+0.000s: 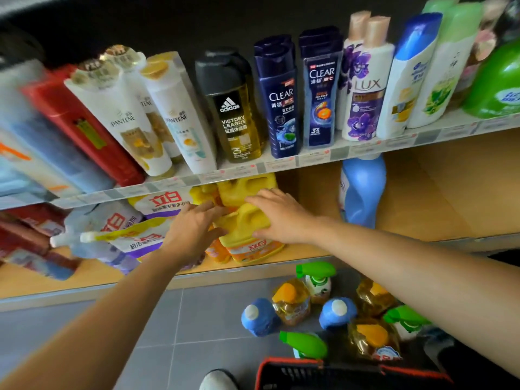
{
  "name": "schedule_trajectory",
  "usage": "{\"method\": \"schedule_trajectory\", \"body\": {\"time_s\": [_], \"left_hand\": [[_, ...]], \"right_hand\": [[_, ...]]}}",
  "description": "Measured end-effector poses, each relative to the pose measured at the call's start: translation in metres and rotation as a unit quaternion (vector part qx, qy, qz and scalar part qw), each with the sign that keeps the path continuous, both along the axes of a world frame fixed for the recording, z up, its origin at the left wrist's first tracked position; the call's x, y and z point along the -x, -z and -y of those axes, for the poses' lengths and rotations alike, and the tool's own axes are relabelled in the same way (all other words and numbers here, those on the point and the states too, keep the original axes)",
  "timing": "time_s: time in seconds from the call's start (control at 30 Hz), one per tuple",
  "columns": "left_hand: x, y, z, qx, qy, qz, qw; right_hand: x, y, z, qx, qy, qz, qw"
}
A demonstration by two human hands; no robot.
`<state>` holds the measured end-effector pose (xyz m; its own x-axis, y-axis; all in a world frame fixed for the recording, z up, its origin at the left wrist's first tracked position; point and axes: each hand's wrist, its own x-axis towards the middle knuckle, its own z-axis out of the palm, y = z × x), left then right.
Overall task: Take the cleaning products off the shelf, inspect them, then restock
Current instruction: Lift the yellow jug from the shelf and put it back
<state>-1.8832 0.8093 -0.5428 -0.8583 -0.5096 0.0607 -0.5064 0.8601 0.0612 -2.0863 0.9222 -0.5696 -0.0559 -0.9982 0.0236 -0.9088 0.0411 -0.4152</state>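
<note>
A yellow detergent jug (243, 225) with an orange label stands at the front of the lower wooden shelf (309, 250). My left hand (191, 229) holds its left side between fingers and thumb. My right hand (281, 215) grips its top from the right, fingers over the handle and thumb below. A second yellow jug (247, 184) stands right behind it. On the floor below stand several products: blue-capped bottles (257, 316), green-topped spray bottles (316, 277) and yellow bottles with orange caps (289, 301).
White and purple refill pouches (135, 232) lie left of the jug. A tall blue bottle (363, 190) stands to its right. The upper shelf (281, 164) carries a row of shampoo bottles. A red and black basket (337, 372) sits on the grey floor by my shoe (219, 381).
</note>
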Motion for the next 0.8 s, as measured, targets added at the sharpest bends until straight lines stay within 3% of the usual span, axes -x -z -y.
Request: {"method": "schedule_trajectory", "body": {"time_s": [0.1, 0.27, 0.47, 0.53, 0.63, 0.8], "left_hand": [[0.004, -0.001, -0.005, -0.034, 0.031, -0.026, 0.999], [0.017, -0.018, -0.016, -0.078, 0.064, -0.072, 0.992], [0.015, -0.044, -0.021, -0.224, 0.041, -0.216, 0.95], [0.021, -0.049, -0.041, -0.337, 0.022, -0.267, 0.903], [0.039, -0.059, -0.069, -0.498, 0.018, -0.33, 0.802], [0.051, -0.081, -0.077, -0.652, 0.075, -0.277, 0.702]], "right_hand": [[0.01, 0.002, 0.01, 0.028, 0.006, 0.008, 1.0], [0.03, -0.015, 0.0, -0.012, 0.008, 0.139, 0.99], [0.034, -0.067, -0.035, 0.078, 0.036, 0.234, 0.968], [0.038, -0.081, -0.051, 0.102, 0.051, 0.246, 0.962], [0.048, -0.096, -0.077, 0.105, 0.066, 0.33, 0.936], [0.064, -0.105, -0.099, 0.041, 0.042, 0.491, 0.869]]}}
